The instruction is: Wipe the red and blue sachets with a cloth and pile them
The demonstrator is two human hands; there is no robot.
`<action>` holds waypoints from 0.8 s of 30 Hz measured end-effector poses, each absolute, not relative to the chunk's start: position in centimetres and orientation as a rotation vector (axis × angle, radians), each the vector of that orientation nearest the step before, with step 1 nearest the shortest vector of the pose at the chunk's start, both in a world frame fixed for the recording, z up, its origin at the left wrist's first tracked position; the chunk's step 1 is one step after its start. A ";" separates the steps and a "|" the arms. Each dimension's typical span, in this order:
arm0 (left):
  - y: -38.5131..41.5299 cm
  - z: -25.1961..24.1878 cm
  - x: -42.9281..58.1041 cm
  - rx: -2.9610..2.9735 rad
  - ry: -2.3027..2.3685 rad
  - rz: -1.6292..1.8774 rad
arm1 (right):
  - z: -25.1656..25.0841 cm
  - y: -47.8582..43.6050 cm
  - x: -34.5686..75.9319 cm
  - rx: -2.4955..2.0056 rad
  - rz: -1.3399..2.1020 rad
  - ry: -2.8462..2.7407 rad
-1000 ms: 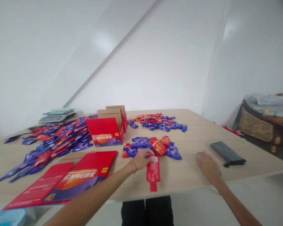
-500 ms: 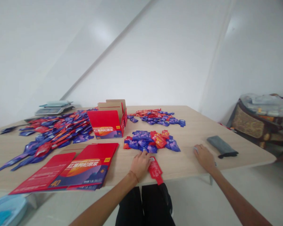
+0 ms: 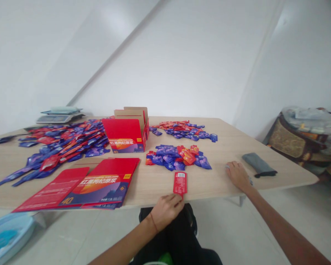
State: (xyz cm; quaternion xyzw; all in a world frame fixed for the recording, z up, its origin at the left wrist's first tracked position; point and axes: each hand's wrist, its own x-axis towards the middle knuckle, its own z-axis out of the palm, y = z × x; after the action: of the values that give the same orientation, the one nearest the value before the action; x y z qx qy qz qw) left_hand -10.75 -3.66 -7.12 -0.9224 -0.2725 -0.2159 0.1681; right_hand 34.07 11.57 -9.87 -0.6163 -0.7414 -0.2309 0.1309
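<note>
The left hand (image 3: 167, 212) has been moved from beside the upper part of the flat red plastic pouch (image 3: 180, 182) to its narrow neck, and the pouch has been turned straighter. The neck is pinched by the left fingertips at the near edge of the pale wood-grain table (image 3: 209, 184), the broad body being laid just beyond them. The right hand (image 3: 238, 176), well apart from the left, is rested on the table over a small greyish object (image 3: 250, 180), mostly hidden; whether it is gripped cannot be told. A folded grey cloth (image 3: 259, 164) is placed just right of that hand. Beyond the left hand and the pouch, a small heap of glossy purple and red pouches (image 3: 168, 158) is spread. Left of the left hand, flattened red printed cardboard boxes (image 3: 99, 184) are stacked.
</note>
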 end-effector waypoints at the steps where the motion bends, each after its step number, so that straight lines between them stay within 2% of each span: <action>1: -3.7 -7.1 -11.2 -2.621 -0.781 -0.643 | -9.9 11.6 34.1 -1.790 -0.646 -2.159; 8: -3.6 -8.4 -12.2 -2.601 -0.723 -0.994 | -8.0 10.2 32.2 -1.730 -0.419 -1.950; 12: -3.4 -9.3 -12.4 -2.672 -0.808 -1.150 | -4.4 7.2 26.2 -1.380 -0.272 -1.866; 18: -3.4 -9.5 -12.4 -2.684 -0.782 -1.231 | -1.2 2.0 13.6 -0.782 -0.045 -2.318; 24: -3.3 -9.3 -12.3 -2.698 -0.740 -1.275 | -4.4 2.1 8.1 -0.759 0.121 -2.688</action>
State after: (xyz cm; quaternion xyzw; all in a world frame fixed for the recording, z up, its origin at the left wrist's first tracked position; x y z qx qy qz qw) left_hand -12.34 -3.26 -9.34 -0.8770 -0.2404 -0.4146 0.0336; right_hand 8.08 2.10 -4.40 -0.2674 -0.9471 0.0427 0.1723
